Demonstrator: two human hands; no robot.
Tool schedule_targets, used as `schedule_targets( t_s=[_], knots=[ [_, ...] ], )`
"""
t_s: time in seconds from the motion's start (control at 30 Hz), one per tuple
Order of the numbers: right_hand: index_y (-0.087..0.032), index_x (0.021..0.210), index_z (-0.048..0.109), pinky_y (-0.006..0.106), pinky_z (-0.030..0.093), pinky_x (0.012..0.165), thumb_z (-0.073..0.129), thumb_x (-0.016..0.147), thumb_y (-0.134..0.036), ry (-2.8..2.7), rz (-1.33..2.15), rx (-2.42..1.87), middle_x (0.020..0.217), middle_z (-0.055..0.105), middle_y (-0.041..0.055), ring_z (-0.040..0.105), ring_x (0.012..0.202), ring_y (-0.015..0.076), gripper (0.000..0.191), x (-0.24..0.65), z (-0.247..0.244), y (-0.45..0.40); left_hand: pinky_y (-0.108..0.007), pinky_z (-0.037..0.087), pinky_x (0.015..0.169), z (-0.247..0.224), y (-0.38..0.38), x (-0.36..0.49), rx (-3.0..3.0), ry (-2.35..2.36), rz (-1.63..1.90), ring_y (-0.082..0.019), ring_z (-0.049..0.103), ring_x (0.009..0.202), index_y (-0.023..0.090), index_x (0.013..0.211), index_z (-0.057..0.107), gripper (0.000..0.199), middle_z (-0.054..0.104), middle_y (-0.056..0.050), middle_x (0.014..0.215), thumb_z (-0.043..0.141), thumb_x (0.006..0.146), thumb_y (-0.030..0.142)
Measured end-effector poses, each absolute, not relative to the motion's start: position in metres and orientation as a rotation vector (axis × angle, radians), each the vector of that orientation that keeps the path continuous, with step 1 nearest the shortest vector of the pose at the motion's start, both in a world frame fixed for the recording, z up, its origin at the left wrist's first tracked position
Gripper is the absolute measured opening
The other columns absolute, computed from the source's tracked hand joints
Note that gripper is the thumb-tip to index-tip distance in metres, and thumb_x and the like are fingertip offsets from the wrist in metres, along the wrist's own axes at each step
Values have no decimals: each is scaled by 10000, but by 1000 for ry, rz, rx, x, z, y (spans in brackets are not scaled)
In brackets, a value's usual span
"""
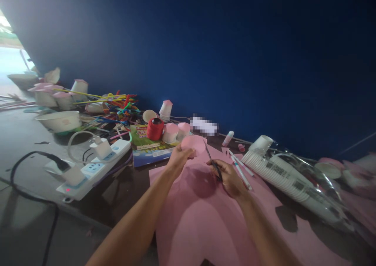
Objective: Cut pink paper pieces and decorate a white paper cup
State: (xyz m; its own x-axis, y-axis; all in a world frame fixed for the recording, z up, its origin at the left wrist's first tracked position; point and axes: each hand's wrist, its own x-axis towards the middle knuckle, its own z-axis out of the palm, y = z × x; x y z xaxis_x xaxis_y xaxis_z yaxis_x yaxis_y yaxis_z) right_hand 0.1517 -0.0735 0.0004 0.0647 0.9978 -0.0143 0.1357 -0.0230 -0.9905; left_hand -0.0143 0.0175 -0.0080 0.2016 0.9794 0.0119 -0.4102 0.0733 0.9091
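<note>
My left hand pinches the lower left edge of a round piece of pink paper, held up above the table. In my right hand is a pair of scissors, its blades pointing up toward the paper's right edge. Whether the blades touch the paper I cannot tell. Below both hands lies a large sheet of pink paper, with a round shadow on it. Behind the held piece stand paper cups with pink tops and a spool of red thread.
On the left is a power strip with plugs and a black cable. Pipe cleaners and a paper bowl lie behind it. A glue stick, white pens and a bagged stack of paper cups are at right.
</note>
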Motion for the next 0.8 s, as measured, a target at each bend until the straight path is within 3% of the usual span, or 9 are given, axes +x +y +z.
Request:
schedule_targets(
  t_s=[0.8],
  knots=[
    [-136,949,669,252,258,555,687,742,-410,-1238,1156,-1341,570,486,-47,404,551,110,343,154,-1,-72,-236,432,553,-8,21,-14,922,813,1238,-112,547,579,134,761,676,210,634,-12,653,697,562,199]
  ],
)
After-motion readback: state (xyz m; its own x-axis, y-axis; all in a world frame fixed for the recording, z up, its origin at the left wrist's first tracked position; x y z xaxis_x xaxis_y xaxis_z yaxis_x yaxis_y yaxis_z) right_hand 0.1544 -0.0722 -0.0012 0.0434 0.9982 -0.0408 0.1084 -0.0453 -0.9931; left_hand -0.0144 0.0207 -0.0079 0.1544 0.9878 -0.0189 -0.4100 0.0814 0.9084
